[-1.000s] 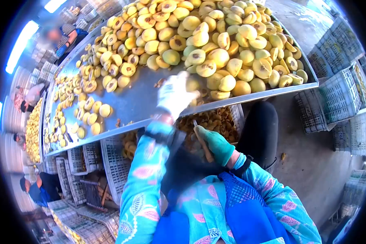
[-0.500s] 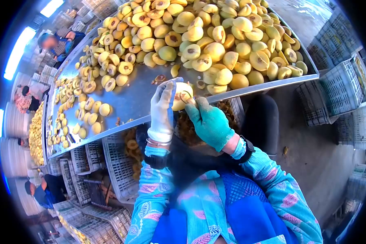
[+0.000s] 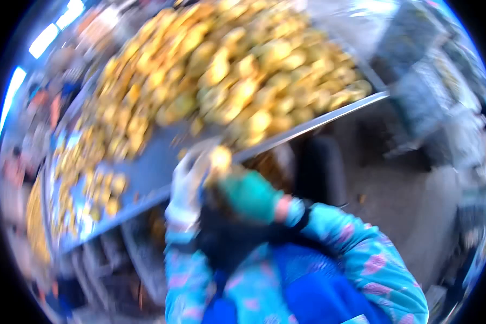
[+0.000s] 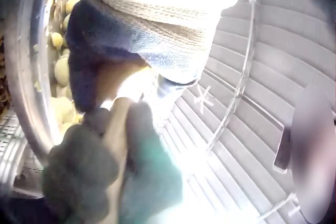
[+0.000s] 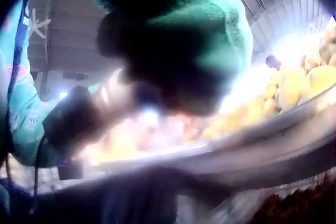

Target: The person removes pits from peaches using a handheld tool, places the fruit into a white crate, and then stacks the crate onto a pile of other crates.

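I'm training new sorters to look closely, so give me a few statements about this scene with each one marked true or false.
1. The left hand wears a white glove. True.
2. The right hand grips a light brown handle. True.
3. The right hand's glove is red. False: it is green.
4. The left hand is empty, held well away from the right. False: it holds a yellow fruit, and the hands are close together.
5. The fruit heap lies on a metal table with a raised rim. True.
6. The whole heap is dark purple. False: it is mostly yellow, with some greenish pieces.
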A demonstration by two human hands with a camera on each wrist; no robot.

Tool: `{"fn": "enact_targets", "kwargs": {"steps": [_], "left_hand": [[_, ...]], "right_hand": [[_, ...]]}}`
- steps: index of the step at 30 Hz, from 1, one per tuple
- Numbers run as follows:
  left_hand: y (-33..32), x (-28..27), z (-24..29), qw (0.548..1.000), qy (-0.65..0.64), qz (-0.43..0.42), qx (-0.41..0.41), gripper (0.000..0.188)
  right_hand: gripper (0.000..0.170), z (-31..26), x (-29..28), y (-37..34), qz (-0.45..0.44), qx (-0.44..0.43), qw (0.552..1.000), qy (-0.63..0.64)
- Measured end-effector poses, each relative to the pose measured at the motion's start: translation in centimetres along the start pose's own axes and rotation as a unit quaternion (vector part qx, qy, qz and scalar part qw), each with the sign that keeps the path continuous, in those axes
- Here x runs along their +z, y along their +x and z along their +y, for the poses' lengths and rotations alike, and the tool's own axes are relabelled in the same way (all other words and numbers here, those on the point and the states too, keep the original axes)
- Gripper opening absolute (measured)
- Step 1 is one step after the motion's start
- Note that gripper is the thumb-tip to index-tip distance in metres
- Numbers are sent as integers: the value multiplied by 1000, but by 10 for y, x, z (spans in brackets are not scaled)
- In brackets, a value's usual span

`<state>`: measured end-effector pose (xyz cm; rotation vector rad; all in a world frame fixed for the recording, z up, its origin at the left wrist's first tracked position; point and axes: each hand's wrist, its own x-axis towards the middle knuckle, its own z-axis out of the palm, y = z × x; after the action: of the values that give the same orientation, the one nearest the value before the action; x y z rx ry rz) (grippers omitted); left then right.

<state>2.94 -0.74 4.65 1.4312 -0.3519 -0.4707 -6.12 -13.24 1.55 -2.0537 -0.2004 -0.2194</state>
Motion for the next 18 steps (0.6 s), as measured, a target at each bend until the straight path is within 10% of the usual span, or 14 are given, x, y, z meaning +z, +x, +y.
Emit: {"fn": "enact_targets", "kwargs": {"steps": [2,3,4,6,18], "left_hand": [[9,8,-10,989,119,70,43,20],[14,2,-20,987,126,86,44,19],[22,-14,-40,984,144,90,59,19],[18,1,-38,976,142,119,111,20],[27,17,-44,985,131,73,83,26]], "right_hand": [[34,31,34,-5,52,-197,875,-439],[39,20,44,-1,51,-31,994,-94],[44,9,54,3,165,87,939,288],[49,-16,27,6,48,279,902,325],[50,39,61,11,156,167,954,195]]}}
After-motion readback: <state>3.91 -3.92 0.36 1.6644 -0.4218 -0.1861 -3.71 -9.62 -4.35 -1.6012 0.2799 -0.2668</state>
